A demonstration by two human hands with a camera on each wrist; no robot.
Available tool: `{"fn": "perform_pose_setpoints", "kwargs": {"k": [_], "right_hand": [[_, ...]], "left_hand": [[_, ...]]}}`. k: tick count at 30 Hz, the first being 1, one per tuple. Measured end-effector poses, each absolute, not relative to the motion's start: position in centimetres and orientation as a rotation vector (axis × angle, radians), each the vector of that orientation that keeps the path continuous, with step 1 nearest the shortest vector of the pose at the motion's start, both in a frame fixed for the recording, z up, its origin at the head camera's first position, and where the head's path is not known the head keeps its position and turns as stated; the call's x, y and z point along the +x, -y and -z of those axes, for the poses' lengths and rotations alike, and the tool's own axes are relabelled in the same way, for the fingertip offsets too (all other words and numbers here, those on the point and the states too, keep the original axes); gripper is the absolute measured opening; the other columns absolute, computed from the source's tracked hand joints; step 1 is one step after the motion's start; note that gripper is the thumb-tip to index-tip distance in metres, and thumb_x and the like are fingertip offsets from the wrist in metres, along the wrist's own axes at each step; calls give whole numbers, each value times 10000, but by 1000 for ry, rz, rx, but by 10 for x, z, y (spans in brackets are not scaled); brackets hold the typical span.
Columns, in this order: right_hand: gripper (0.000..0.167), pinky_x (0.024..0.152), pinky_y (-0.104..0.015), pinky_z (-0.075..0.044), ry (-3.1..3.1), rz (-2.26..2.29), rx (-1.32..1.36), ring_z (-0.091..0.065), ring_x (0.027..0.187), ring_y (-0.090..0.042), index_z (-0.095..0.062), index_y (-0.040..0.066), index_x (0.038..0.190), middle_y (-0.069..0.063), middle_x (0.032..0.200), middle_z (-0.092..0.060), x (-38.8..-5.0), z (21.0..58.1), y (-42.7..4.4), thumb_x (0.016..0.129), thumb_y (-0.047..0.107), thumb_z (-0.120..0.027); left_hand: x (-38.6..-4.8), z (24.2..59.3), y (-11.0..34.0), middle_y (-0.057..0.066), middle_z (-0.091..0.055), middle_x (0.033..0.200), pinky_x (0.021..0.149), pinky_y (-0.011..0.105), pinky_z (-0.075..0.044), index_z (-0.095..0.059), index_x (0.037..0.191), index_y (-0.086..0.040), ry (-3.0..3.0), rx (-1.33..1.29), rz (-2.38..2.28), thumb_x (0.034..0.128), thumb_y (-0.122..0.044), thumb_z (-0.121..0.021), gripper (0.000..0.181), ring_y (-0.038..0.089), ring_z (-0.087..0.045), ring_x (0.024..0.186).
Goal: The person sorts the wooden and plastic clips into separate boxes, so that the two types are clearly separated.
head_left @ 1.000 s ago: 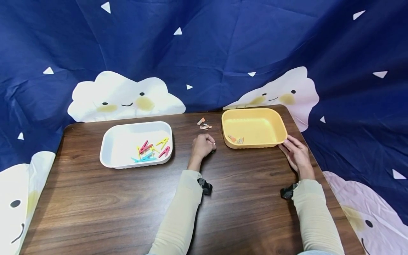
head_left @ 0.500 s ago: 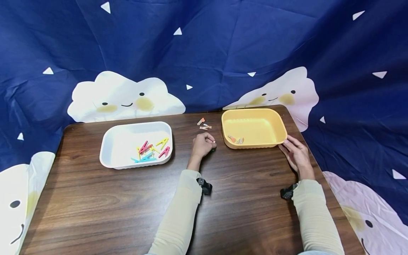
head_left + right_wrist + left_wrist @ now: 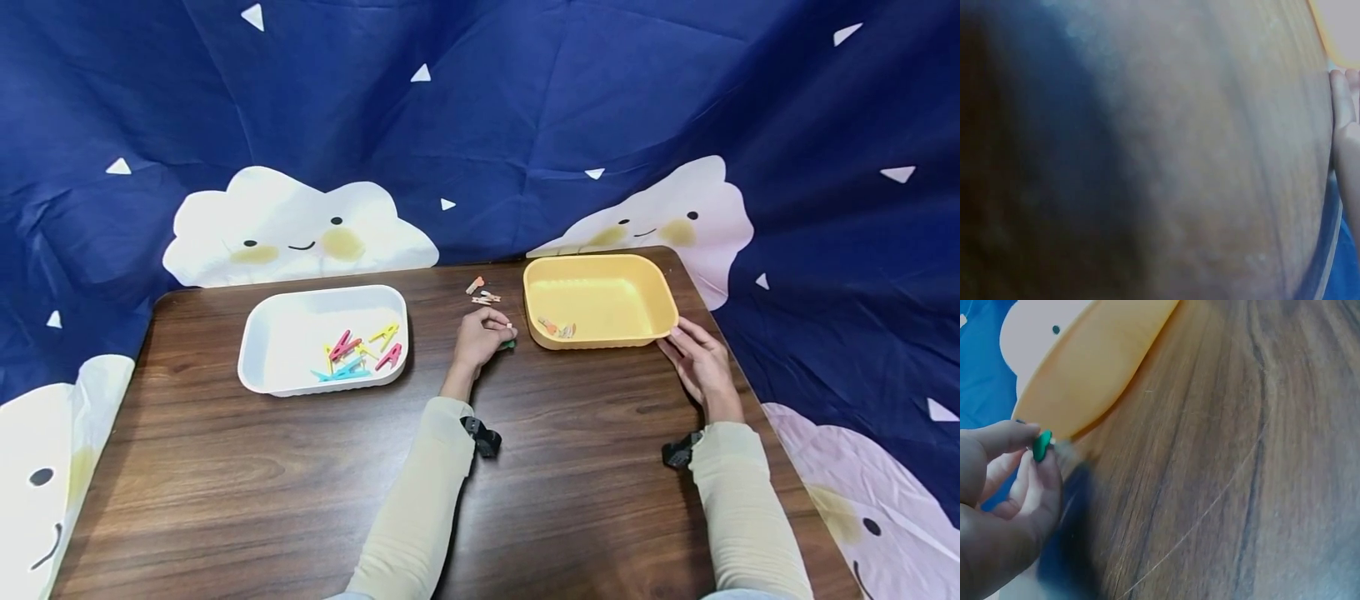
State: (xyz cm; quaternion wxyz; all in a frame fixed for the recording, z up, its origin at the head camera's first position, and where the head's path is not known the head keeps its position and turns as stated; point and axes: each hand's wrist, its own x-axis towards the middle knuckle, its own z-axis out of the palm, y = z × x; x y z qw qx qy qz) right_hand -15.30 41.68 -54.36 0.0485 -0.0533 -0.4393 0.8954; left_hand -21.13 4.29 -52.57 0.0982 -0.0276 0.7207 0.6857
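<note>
In the head view my left hand [image 3: 477, 340] is over the table, just left of a yellow basin [image 3: 600, 342]. Thumb and fingertips pinch a small clothespin with a green decoration [image 3: 1042, 445]; most of it is hidden by the fingers. My right hand [image 3: 703, 367] touches the basin's near right corner with fairly straight fingers. The right wrist view catches only the edge of that hand [image 3: 1346, 119] by the basin rim. Inside the basin, near its front left corner, lie an orange-decorated clothespin [image 3: 549, 327] and another small pale piece [image 3: 567, 331].
Small wooden clothespins [image 3: 486, 297] and an orange-topped one [image 3: 475, 285] lie behind my left hand. At the left stands a white basin [image 3: 277, 333] with several red, yellow and blue plastic clothespins [image 3: 347, 346]. A blue cloud-print curtain [image 3: 487, 125] hangs behind the table [image 3: 247, 483].
My left hand has shifted slightly right toward the yellow basin, and more of the green decoration shows beside its fingers. The right hand stays at the basin's corner.
</note>
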Motion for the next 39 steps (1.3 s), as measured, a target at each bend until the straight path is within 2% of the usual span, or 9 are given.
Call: {"fn": "perform_pose_setpoints", "kwargs": {"k": [8, 21, 28, 33, 36, 39], "right_hand": [[313, 993, -368, -488, 1359, -2737, -192, -695, 1055, -195, -692, -45, 1237, -96, 1187, -702, -152, 541, -417, 983, -133, -532], [304, 986, -377, -504, 1359, -2719, -135, -700, 1040, -191, -696, -47, 1233, -110, 1153, -720, -152, 546, -419, 976, -126, -553], [307, 1002, -382, -489, 1373, -2714, -148, -696, 1052, -197, -697, -39, 1239, -103, 1181, -710, -153, 545, -420, 975, -120, -562], [304, 993, -372, -497, 1389, -2701, -163, -699, 1039, -196, -703, -33, 1231, -99, 1167, -717, -154, 544, -419, 974, -119, -566], [303, 980, -363, -507, 1388, -2705, -173, -702, 1031, -189, -703, -32, 1232, -99, 1159, -720, -153, 544, -418, 965, -114, -587], [302, 968, -358, -515, 1404, -2696, -187, -701, 1033, -183, -705, -27, 1234, -94, 1158, -721, -153, 544, -418, 958, -102, -607]], "left_hand": [[-211, 519, -56, 15, -640, 757, 628, 263, -569, -659, 905, 2, -1905, -108, -2214, 838, 65, -757, 134, 91, -639, 654], [-212, 502, -70, 18, -624, 776, 725, 386, -598, -669, 921, 10, -1879, -61, -2230, 828, 63, -773, 149, 148, -640, 689], [-214, 501, -75, 9, -619, 765, 740, 414, -599, -662, 904, 5, -1872, -56, -2249, 830, 75, -762, 143, 107, -636, 664], [-215, 497, -79, 7, -612, 757, 798, 515, -580, -664, 915, 13, -1919, -55, -2235, 833, 45, -771, 139, 83, -615, 627], [-215, 495, -81, 17, -613, 757, 781, 502, -587, -658, 922, 27, -1919, -60, -2235, 831, 37, -777, 150, 88, -612, 619], [-216, 494, -83, 28, -614, 756, 734, 434, -600, -658, 916, 28, -1918, -70, -2234, 827, 31, -788, 158, 95, -610, 620]]}}
